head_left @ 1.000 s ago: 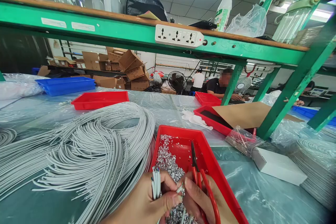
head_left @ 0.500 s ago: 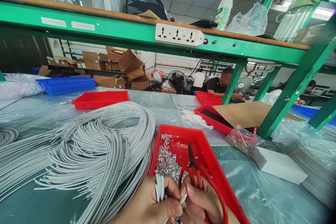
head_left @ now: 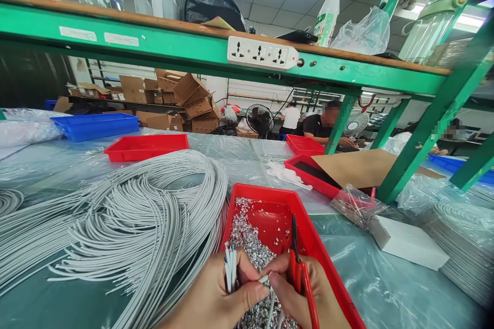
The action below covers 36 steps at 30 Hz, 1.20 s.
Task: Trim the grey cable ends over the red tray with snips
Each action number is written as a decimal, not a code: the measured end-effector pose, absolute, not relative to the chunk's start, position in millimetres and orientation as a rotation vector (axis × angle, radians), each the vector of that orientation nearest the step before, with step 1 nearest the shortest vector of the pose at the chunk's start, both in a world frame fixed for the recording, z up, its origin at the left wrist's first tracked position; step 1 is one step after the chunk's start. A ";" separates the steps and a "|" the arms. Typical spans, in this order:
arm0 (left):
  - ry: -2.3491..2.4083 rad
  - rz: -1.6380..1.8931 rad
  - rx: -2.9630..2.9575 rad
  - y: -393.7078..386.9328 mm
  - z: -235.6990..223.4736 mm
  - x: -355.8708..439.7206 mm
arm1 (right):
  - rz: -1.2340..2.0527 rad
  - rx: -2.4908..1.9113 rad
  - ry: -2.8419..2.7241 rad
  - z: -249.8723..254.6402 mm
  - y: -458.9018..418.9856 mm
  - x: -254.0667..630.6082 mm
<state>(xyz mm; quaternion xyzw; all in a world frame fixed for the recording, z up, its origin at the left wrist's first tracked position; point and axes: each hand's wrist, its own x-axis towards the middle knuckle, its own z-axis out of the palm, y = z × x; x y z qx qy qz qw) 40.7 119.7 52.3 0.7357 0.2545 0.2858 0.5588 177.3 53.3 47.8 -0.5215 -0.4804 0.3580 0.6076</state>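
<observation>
While the left hand (head_left: 216,295) grips several wire ends (head_left: 230,272), the right hand (head_left: 304,298) grasps one scissors (head_left: 299,267) over one red tray (head_left: 278,216).

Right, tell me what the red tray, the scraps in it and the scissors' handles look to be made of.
Red tray: looks like moulded plastic, smooth and slightly glossy, with an even colour and a rolled rim.
Scraps: silvery, glinting flakes, probably metal foil, though metallised film would look the same.
Scissors, held in the right hand: red handles with a plastic-like sheen, possibly a coating; the blades are dark, seemingly metal.
</observation>
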 end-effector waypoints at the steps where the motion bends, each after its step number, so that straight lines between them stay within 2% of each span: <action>1: 0.596 0.667 1.730 119.0 53.4 40.8 | 0.828 -1.199 -1.118 47.1 53.6 177.3; 8: 0.562 0.651 1.645 125.2 47.8 42.5 | 0.875 -1.109 -1.076 45.8 53.0 177.7; 13: 0.454 0.464 1.608 131.3 41.4 43.1 | 0.897 -1.117 -1.055 50.3 48.5 177.5; 18: 0.443 0.611 1.406 129.5 33.9 45.3 | 0.826 -1.075 -1.054 44.5 51.1 175.2; 24: 0.244 0.677 1.346 128.7 31.3 49.1 | 1.356 -0.642 -0.904 24.3 66.3 173.0; 26: 0.217 0.666 1.313 128.6 33.3 49.4 | 1.407 -0.595 -0.895 19.8 70.0 173.3; 29: 0.230 0.665 1.293 129.7 33.7 49.2 | 1.362 -0.648 -0.909 21.5 68.4 176.1; 36: 0.316 0.655 1.354 132.8 30.4 47.4 | 0.949 -1.036 -1.039 45.8 51.8 176.3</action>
